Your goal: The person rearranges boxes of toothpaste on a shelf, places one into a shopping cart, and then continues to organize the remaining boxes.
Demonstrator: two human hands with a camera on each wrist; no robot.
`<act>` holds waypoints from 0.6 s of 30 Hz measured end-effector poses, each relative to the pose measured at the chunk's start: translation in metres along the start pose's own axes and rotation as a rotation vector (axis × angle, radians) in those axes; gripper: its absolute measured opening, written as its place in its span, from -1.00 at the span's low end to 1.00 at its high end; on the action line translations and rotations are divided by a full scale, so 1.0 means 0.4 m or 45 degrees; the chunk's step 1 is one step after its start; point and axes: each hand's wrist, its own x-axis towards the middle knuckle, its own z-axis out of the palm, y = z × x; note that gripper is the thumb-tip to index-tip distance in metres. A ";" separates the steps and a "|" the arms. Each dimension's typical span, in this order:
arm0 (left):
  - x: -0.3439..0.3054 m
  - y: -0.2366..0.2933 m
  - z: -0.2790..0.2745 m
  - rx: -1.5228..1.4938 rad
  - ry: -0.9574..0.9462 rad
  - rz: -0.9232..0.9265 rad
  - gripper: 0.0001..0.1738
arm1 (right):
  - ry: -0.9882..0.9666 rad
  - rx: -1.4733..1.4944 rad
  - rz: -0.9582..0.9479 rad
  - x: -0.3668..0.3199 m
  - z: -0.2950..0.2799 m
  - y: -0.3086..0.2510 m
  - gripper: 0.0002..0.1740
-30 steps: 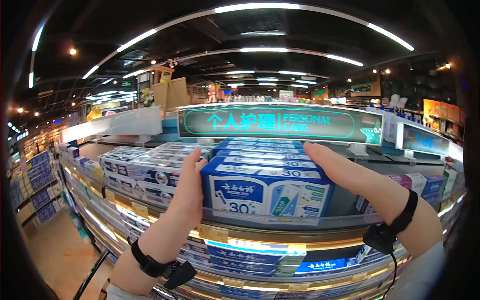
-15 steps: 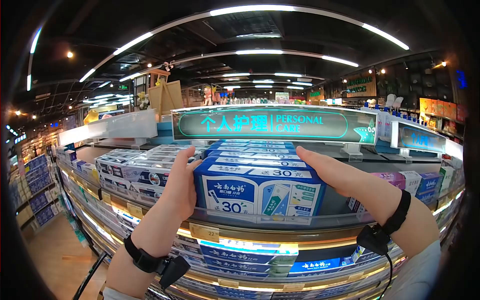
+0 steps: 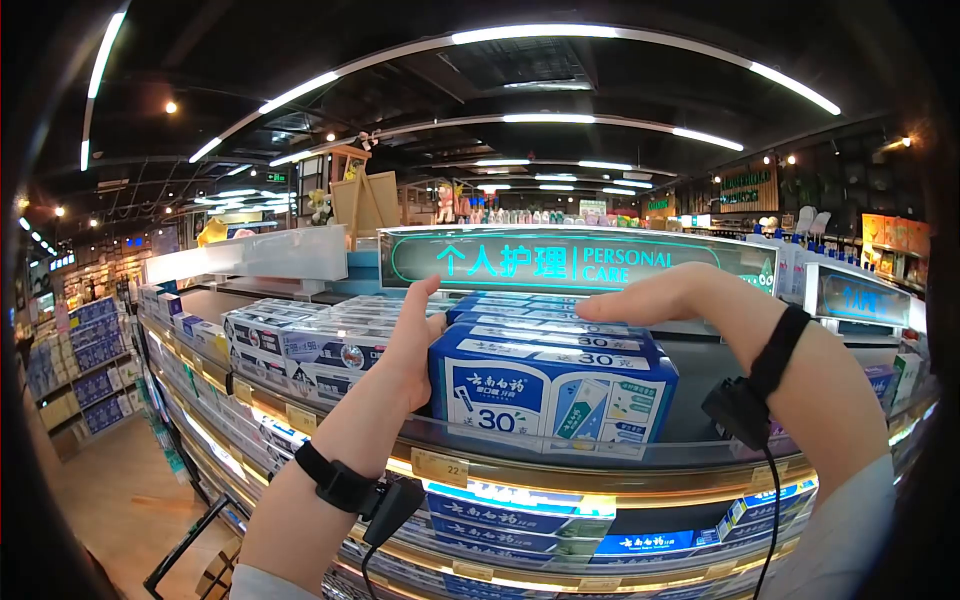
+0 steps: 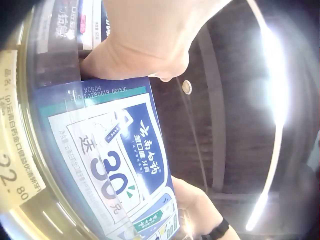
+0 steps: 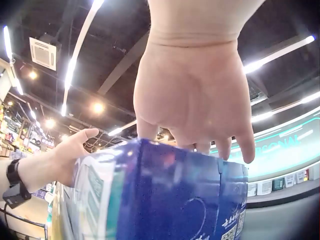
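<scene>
A row of blue toothpaste boxes [image 3: 550, 395], one behind another, stands at the front of the top shelf. My left hand [image 3: 410, 345] lies along the row's left side with straight fingers, thumb up. Over the top of the row reaches my right hand [image 3: 665, 292], palm down. In the right wrist view its extended fingers [image 5: 246, 145] come down at the boxes' top edge. The front box [image 4: 115, 160] fills much of the left wrist view, the left hand right at its side. Part of the left hand's fingers is hidden behind the boxes.
White toothpaste boxes [image 3: 310, 345] stand left of the row. A clear lip and a price tag [image 3: 440, 467] run along the shelf front. Behind is a lit sign [image 3: 580, 262]. More boxes [image 3: 520, 520] fill the shelves below. A dark cart handle [image 3: 185, 550] shows at lower left.
My right hand has moved from the right side of the blue toothpaste boxes up and over their top. The left hand stays at their left side. The head view has shifted slightly.
</scene>
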 end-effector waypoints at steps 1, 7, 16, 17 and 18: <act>0.004 -0.001 -0.003 0.004 -0.009 -0.007 0.10 | -0.007 -0.015 0.002 0.000 -0.002 -0.003 -0.03; 0.019 -0.010 -0.011 -0.050 -0.062 0.002 0.14 | -0.050 -0.113 0.016 0.021 -0.017 -0.012 0.04; 0.045 -0.021 -0.021 -0.117 -0.015 -0.044 0.12 | -0.169 -0.198 0.018 0.105 0.002 0.022 0.14; 0.050 -0.021 -0.025 -0.107 -0.051 -0.047 0.12 | -0.207 -0.175 -0.040 0.128 0.001 0.046 0.15; 0.052 -0.021 -0.029 -0.098 -0.088 -0.052 0.12 | -0.246 -0.151 -0.097 0.145 0.001 0.064 0.16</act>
